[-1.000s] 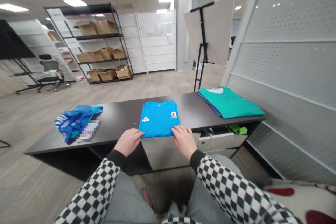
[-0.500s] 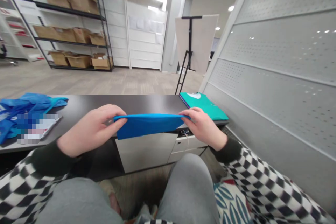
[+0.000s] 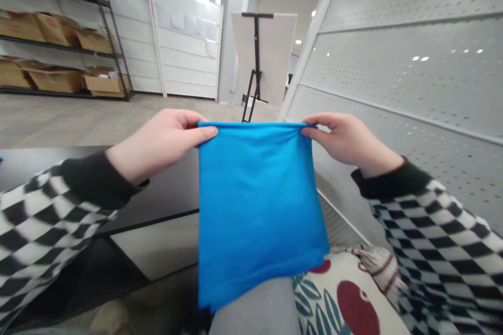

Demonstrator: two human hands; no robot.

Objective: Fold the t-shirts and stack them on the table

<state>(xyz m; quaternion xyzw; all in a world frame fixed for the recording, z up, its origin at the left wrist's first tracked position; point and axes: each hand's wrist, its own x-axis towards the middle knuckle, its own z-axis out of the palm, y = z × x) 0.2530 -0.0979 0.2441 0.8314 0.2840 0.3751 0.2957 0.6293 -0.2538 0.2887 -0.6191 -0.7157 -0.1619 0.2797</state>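
A blue folded garment [image 3: 259, 193] hangs by its top edge between my hands, above my knee. My left hand [image 3: 168, 136] pinches its upper left corner between thumb and fingers. At the upper right corner my right hand [image 3: 346, 138] grips it the same way. The top edge is pulled nearly straight, while the lower part hangs loose with an uneven bottom edge near my grey trouser leg [image 3: 255, 309]. What kind of garment it is cannot be made out in this folded state.
Behind the garment stands the dark table [image 3: 165, 188]. A patterned cushion [image 3: 334, 298] lies at my right, beside a grey perforated panel [image 3: 412, 73]. Farther off are an easel with a board [image 3: 275, 57] and a shelf with cardboard boxes [image 3: 58, 81].
Both hands have risen with the blue garment, which now hangs down full length instead of tilting away. The view has turned right; the teal folded garment and left blue pile are largely out of sight.
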